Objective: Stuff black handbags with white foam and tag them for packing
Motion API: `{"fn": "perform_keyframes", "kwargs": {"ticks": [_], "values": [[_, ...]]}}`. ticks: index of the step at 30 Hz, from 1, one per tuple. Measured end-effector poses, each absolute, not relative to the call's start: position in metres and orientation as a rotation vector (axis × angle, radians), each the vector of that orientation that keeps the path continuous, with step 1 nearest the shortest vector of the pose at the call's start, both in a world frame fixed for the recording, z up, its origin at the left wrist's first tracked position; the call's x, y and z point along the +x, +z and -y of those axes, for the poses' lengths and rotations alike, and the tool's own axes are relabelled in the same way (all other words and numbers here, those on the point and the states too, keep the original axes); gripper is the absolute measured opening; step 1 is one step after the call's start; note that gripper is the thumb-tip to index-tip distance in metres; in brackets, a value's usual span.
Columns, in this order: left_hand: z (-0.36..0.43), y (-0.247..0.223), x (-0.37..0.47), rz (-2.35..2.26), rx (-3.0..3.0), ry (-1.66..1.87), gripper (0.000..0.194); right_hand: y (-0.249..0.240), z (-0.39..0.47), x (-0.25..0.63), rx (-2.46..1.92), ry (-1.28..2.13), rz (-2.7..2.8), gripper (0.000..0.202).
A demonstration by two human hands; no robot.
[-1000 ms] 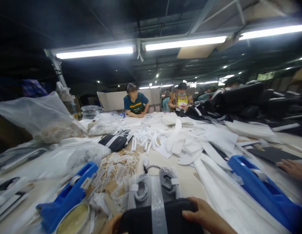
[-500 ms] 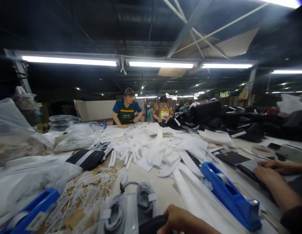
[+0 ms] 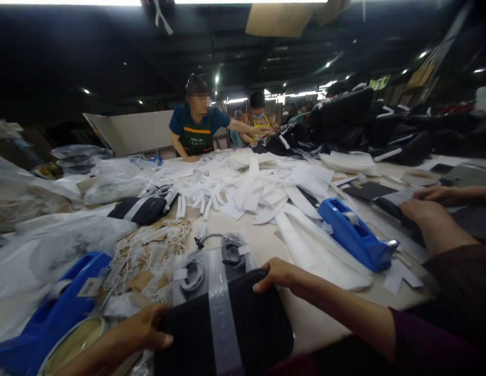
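Both grips closed on the black case at bottom centre of the frame: left hand clamps its left edge, thumb on top and fingers hidden under it; right hand hooks over the upper right corner, fingertips curled onto the top face. Case lies flat on the bench, a grey tape strip running lengthwise across it; its near edge is cut off by the frame bottom. Just beyond the case, touching it, clear packets with coiled cables, contents blurred. Blue tape dispenser right of centre, near the right hand but apart from it. Second blue dispenser at lower left, partly cut off, with a tape roll just beside it, only partly visible. Pile of string tags left of centre, too tangled to separate. White fabric strips heaped mid-frame. Another black striped pouch upper left of centre, next to plastic bags. Right edge: a co-worker's two hands rest on dark flat pieces, what they hold is unclear. Far side of the bench: a person in a blue shirt reaching right; another person behind, mostly hidden.
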State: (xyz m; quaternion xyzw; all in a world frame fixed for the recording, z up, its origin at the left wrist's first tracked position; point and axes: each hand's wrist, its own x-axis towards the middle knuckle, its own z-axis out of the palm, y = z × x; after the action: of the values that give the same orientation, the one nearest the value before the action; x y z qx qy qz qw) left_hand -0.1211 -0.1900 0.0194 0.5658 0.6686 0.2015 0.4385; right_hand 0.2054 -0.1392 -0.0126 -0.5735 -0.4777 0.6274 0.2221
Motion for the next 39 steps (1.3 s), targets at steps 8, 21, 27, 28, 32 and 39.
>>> {"fn": "perform_keyframes", "kwargs": {"ticks": [8,21,27,28,32,39], "values": [[0.127,0.086,-0.026,-1.400,2.953,0.295,0.052,-0.018,0.142,0.207,-1.578,1.721,1.309,0.027],[0.080,0.021,0.062,-0.517,2.920,-0.041,0.035,-0.021,0.210,0.225,-1.499,1.153,1.011,0.053],[0.075,0.027,0.065,-0.505,2.741,-0.087,0.036,-0.029,0.241,0.212,-1.473,1.299,0.864,0.056],[0.075,0.028,0.066,-0.504,2.715,-0.098,0.035,-0.029,0.243,0.210,-1.468,1.308,0.879,0.057],[0.075,0.032,0.066,-0.504,2.626,-0.128,0.032,-0.026,0.242,0.204,-1.442,1.361,0.905,0.066],[0.075,0.033,0.064,-0.509,2.636,-0.102,0.032,-0.034,0.227,0.203,-1.445,1.406,0.862,0.078]]}}
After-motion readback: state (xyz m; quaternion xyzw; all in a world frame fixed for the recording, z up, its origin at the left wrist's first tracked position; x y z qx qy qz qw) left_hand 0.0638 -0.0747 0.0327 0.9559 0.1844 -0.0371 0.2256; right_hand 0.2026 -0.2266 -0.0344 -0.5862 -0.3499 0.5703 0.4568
